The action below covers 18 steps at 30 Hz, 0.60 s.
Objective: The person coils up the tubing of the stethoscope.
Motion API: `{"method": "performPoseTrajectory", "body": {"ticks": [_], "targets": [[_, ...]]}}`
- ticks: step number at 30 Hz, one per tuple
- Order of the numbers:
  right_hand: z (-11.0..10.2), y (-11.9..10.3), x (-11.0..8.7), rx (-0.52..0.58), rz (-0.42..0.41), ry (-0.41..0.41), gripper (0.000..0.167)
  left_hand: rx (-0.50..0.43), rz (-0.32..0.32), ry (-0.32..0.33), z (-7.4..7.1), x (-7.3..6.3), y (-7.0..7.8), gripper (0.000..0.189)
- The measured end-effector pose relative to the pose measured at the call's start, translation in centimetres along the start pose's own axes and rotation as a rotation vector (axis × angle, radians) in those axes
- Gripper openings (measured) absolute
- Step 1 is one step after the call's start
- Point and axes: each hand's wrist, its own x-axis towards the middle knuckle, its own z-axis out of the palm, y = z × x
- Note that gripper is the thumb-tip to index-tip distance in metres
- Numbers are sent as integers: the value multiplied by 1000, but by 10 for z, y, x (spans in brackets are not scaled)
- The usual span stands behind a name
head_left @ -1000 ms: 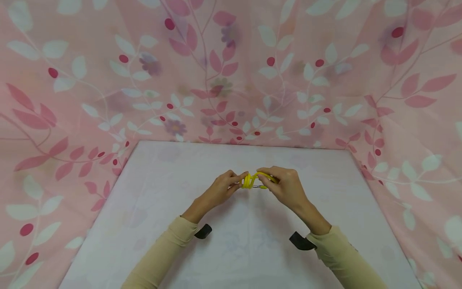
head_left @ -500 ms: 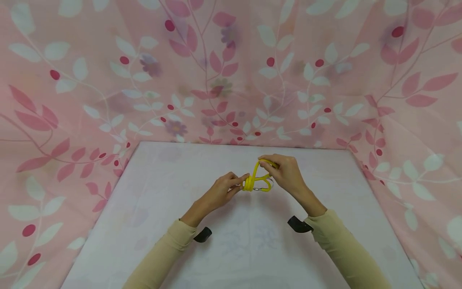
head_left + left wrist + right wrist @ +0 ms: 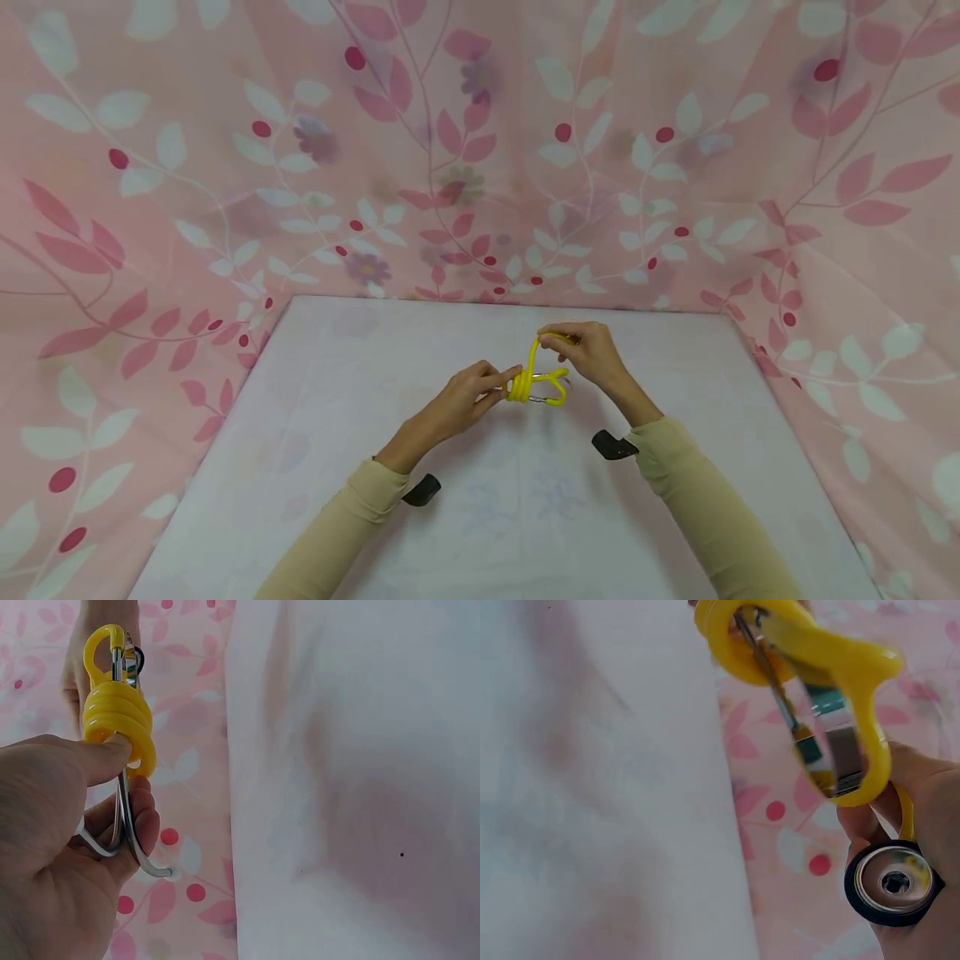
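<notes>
1. Above the pale, faintly patterned table (image 3: 517, 542), in the head view, the left hand (image 3: 461, 398) and right hand (image 3: 592, 350) hold a yellow cord (image 3: 518, 386). Pink leaf-print cloth (image 3: 450, 167) rises behind the table and along both sides.
2. Left wrist view: the left fingers are clamped on metal hooks (image 3: 128, 814), thumb against the cord's coils, which wrap the metal. The table's straight edge meets the cloth.
3. Right wrist view: the right fingers pinch a length of cord near a black-rimmed disc (image 3: 895, 883); the table fills the left.
</notes>
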Motion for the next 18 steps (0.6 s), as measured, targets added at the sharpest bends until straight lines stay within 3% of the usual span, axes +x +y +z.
{"method": "performPoseTrajectory", "body": {"ticks": [8, 15, 18], "targets": [[12, 22, -3, 103, 113, -59, 22, 1, -13, -4, 3, -2, -1, 54], [32, 39, -11, 194, 266, -27, 28, 41, 35, 58, 4, -3, -6, 55], [41, 43, -16, 231, 284, -15, 27, 46, 43, 87, 3, -3, -7, 56]]}}
